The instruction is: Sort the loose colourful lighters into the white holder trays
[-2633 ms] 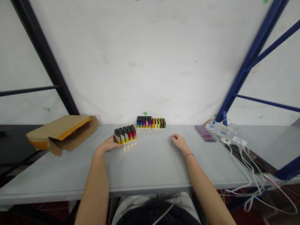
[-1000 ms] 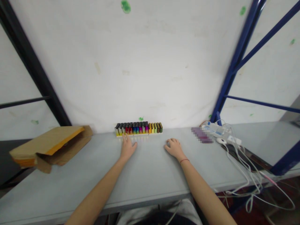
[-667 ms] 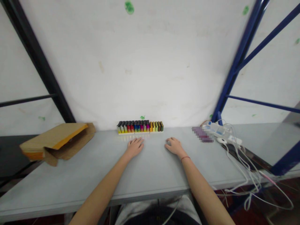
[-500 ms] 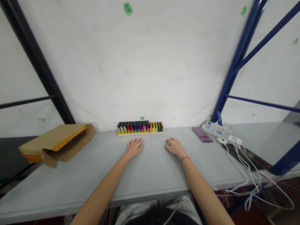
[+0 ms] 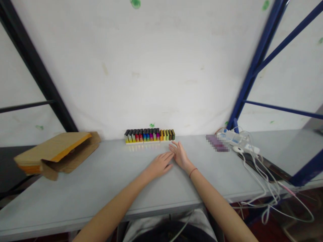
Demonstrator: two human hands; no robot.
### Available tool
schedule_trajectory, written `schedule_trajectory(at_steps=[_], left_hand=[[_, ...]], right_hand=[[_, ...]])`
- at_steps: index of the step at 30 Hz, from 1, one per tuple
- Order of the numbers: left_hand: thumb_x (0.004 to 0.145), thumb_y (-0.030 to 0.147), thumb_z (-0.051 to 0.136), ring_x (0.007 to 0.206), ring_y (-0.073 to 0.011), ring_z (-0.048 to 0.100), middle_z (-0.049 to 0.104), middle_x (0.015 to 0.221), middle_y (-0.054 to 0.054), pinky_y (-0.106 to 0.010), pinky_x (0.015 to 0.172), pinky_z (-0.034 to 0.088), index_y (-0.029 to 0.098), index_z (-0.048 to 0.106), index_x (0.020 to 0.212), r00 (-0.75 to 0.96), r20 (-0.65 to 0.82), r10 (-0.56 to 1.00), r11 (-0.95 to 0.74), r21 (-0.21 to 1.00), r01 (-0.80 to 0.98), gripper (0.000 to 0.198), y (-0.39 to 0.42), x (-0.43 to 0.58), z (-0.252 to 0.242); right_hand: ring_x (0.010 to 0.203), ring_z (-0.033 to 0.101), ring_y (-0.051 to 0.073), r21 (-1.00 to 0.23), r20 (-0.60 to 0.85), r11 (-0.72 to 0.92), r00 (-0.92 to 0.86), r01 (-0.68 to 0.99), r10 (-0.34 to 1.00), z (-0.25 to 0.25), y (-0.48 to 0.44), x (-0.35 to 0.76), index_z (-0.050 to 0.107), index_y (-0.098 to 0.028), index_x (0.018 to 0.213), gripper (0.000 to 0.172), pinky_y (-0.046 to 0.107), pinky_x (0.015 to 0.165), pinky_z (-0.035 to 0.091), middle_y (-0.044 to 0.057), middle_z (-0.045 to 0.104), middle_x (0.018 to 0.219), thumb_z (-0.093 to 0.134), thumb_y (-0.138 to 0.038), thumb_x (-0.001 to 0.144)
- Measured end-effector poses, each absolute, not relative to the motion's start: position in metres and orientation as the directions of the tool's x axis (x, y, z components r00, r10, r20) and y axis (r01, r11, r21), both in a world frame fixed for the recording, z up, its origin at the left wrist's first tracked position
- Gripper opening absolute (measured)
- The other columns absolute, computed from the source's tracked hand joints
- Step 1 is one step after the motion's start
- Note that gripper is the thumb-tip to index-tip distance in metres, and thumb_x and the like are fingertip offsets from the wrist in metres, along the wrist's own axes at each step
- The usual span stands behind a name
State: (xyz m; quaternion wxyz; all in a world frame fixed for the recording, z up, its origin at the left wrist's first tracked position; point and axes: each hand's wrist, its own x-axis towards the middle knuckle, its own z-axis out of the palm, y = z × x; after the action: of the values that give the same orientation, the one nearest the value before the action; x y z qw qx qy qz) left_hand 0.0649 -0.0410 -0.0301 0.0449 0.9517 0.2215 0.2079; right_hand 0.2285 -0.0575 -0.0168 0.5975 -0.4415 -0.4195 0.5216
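Open, empty left hand [image 5: 158, 164] and right hand [image 5: 179, 156] — near the lighters [image 5: 148, 135] along the table's [image 5: 75, 191] far edge.

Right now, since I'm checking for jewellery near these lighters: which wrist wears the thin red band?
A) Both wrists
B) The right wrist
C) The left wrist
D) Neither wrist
B. The thin red band circles the wrist of the right hand, while the wrist of the left hand looks bare.
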Motion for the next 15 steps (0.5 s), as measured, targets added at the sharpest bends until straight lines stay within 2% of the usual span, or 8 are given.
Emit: schedule_trajectory(at_steps=[2, 5, 7, 10, 15], left_hand=[[0.095, 0.03, 0.047, 0.133, -0.027, 0.04, 0.045, 0.144, -0.014, -0.043, 0.109, 0.034, 0.014, 0.043, 0.14, 0.818, 0.397, 0.416, -0.908, 0.128, 0.4, 0.048, -0.055, 0.075, -0.029], [0.094, 0.027, 0.05, 0.13, -0.027, 0.043, 0.05, 0.139, -0.013, -0.044, 0.106, 0.038, 0.015, 0.048, 0.136, 0.828, 0.386, 0.407, -0.909, 0.077, 0.41, 0.044, -0.062, 0.074, -0.026], [0.093, 0.026, 0.052, 0.128, -0.0266, 0.045, 0.053, 0.135, -0.011, -0.043, 0.105, 0.039, 0.017, 0.055, 0.129, 0.834, 0.379, 0.401, -0.91, 0.062, 0.41, 0.037, -0.061, 0.067, -0.024], [0.092, 0.025, 0.054, 0.122, -0.0261, 0.049, 0.056, 0.13, -0.01, -0.042, 0.102, 0.041, 0.018, 0.062, 0.118, 0.831, 0.381, 0.406, -0.907, 0.057, 0.417, 0.028, -0.058, 0.061, -0.021], [0.089, 0.019, 0.055, 0.113, -0.0244, 0.052, 0.059, 0.124, -0.01, -0.04, 0.097, 0.043, 0.017, 0.05, 0.134, 0.827, 0.392, 0.403, -0.908, 0.055, 0.416, 0.045, -0.061, 0.064, -0.021]], right_hand=[[0.116, 0.058, 0.02, -0.869, -0.009, 0.028, 0.073, -0.494, 0.997, -0.014, -0.06, 0.223, 0.046, -0.026, 0.129, 0.055, 0.035, 0.095, 0.045, 0.01, 0.056, 0.132, 0.024, -0.061, 0.093], [0.105, 0.063, 0.021, -0.712, -0.065, -0.035, 0.017, -0.702, 0.998, -0.01, -0.066, 0.225, 0.051, -0.026, 0.119, 0.048, 0.035, 0.088, 0.049, 0.009, 0.063, 0.119, 0.032, -0.061, 0.092], [0.101, 0.064, 0.02, -0.649, -0.089, -0.064, -0.009, -0.758, 0.996, -0.007, -0.069, 0.229, 0.053, -0.026, 0.115, 0.046, 0.035, 0.084, 0.051, 0.009, 0.065, 0.113, 0.031, -0.061, 0.093], [0.102, 0.064, 0.019, -0.62, -0.091, -0.061, -0.006, -0.782, 0.996, -0.006, -0.071, 0.234, 0.055, -0.027, 0.113, 0.045, 0.034, 0.084, 0.051, 0.008, 0.066, 0.113, 0.032, -0.06, 0.093], [0.107, 0.063, 0.02, -0.616, -0.084, -0.047, 0.007, -0.786, 0.996, -0.006, -0.071, 0.232, 0.054, -0.028, 0.115, 0.047, 0.037, 0.089, 0.05, 0.008, 0.067, 0.114, 0.034, -0.062, 0.091]])
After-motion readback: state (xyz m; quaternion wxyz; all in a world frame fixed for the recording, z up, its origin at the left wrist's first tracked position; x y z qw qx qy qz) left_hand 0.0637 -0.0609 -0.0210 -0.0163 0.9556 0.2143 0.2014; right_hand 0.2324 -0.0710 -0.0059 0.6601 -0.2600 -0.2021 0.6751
